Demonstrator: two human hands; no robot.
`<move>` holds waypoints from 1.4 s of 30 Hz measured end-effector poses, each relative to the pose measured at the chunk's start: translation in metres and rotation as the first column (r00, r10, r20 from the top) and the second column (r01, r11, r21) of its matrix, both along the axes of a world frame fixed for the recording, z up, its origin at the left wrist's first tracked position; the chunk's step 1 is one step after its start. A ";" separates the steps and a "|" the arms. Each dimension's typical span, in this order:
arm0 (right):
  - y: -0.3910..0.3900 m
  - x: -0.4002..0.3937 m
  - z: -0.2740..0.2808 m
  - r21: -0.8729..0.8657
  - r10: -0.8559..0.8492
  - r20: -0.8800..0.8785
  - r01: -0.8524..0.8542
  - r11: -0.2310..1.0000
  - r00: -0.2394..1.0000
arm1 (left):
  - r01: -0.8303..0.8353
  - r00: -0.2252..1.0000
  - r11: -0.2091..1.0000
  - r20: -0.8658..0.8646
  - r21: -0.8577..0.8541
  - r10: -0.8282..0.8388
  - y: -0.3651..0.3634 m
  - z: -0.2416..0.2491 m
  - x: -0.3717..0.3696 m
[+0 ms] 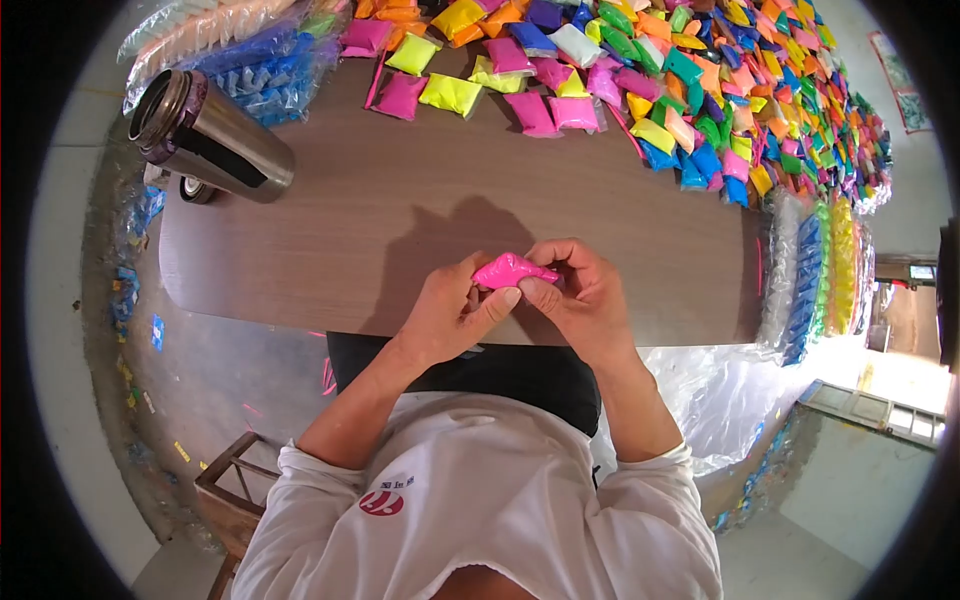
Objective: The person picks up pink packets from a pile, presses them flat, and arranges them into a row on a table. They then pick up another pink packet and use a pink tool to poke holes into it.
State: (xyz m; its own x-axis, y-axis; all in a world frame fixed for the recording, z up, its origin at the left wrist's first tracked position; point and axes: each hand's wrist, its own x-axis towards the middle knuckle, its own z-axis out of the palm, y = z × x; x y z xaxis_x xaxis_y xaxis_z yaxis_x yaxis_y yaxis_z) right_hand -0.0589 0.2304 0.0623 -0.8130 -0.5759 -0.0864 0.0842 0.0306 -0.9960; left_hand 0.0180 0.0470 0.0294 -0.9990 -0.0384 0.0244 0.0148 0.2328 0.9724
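A glossy pink packet (510, 270) of soft, clay-like material is held between both hands, just above the table's near edge. My left hand (450, 308) pinches its left end, the thumb along the lower side. On the other end, my right hand (584, 300) is closed, with its thumb pressed on the packet's front and the fingers curled behind. The fingers partly hide both ends of the packet. A dark shadow of the hands falls on the brown table (350, 200) beyond them.
Many colourful packets (690, 80) are heaped across the table's back and right. A steel flask (225, 140) stands at the left, beside bundled clear and blue packets (260, 75). Packet strips (815, 270) hang over the right edge. A wooden stool (235, 490) stands at lower left.
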 end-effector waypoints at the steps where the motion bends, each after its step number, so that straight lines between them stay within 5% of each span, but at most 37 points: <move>1: -0.004 0.003 0.001 -0.044 -0.018 -0.010 0.017 0.999 1.000 | -0.025 0.999 0.999 -0.026 0.046 0.026 0.001 0.000 0.000; 5: -0.004 0.003 -0.010 -0.118 -0.017 -0.098 0.006 0.993 0.995 | -0.040 0.995 0.990 -0.091 0.135 0.052 0.005 0.003 -0.001; 11: -0.004 0.004 0.001 -0.186 0.005 0.241 0.041 0.982 0.970 | -0.013 0.998 0.999 -0.066 0.048 0.016 0.004 -0.009 -0.002; 20: 0.007 -0.014 -0.008 -0.093 -0.249 0.199 0.271 0.958 0.948 | -0.011 0.997 1.000 -0.072 -0.029 0.009 0.005 -0.007 -0.002; 24: 0.020 -0.027 -0.018 -0.034 -0.409 -0.120 0.408 0.913 0.905 | 0.004 1.000 0.997 -0.010 -0.082 -0.005 0.003 -0.005 0.000; 27: 0.012 -0.014 -0.007 0.045 -0.224 -0.384 0.261 0.964 0.896 | -0.012 0.999 0.999 -0.049 -0.044 0.010 0.006 -0.007 -0.002; 29: 0.003 -0.001 0.006 0.132 -0.022 -0.284 0.062 0.989 0.959 | -0.036 0.993 0.997 -0.112 -0.065 0.028 0.008 -0.014 -0.003; 32: 0.000 -0.009 -0.012 0.137 -0.010 -0.156 0.032 0.990 0.988 | -0.046 0.991 0.997 -0.127 -0.065 0.038 0.006 -0.004 -0.003; 37: -0.033 -0.050 -0.007 0.087 -0.233 0.087 0.226 0.970 0.969 | -0.009 0.992 0.999 -0.127 -0.050 0.002 0.005 -0.003 -0.002; 41: -0.083 -0.061 -0.020 0.252 -0.120 -0.033 0.125 0.960 0.992 | -0.004 0.983 0.998 -0.184 -0.057 -0.006 0.004 -0.006 -0.002; 42: -0.094 -0.063 -0.024 0.327 -0.041 -0.187 0.101 0.940 0.981 | -0.001 0.983 0.999 -0.185 -0.048 -0.008 0.004 -0.008 -0.002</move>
